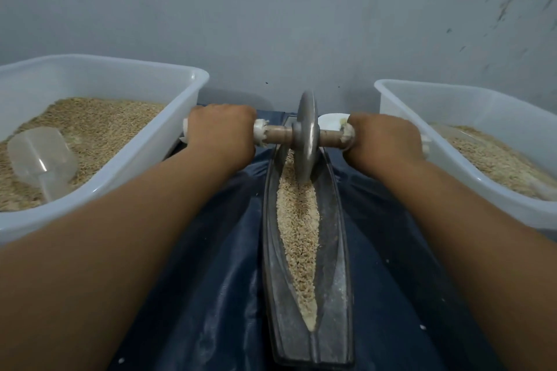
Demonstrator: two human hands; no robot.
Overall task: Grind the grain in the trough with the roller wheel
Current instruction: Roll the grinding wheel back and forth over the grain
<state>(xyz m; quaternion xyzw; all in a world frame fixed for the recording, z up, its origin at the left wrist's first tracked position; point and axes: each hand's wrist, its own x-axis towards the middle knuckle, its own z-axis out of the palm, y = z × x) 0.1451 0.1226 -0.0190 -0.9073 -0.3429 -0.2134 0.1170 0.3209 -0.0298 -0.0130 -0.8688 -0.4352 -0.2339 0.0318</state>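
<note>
A long dark metal trough [337,274] lies lengthwise in front of me on a dark blue sheet. Pale crushed grain [297,226] fills its groove. A grey metal roller wheel [306,135] stands upright in the far part of the trough, its rim down in the grain. A wooden axle [278,134] runs through the wheel, with white wrapping at both ends. My left hand [221,132] grips the left end of the axle. My right hand [382,138] grips the right end. Both arms are stretched forward.
A white plastic tub [120,166] on the left holds whole grain and a clear plastic scoop [40,156]. Another white tub [391,99] on the right holds paler grain. A small white dish [331,120] sits behind the wheel. A grey wall rises close behind.
</note>
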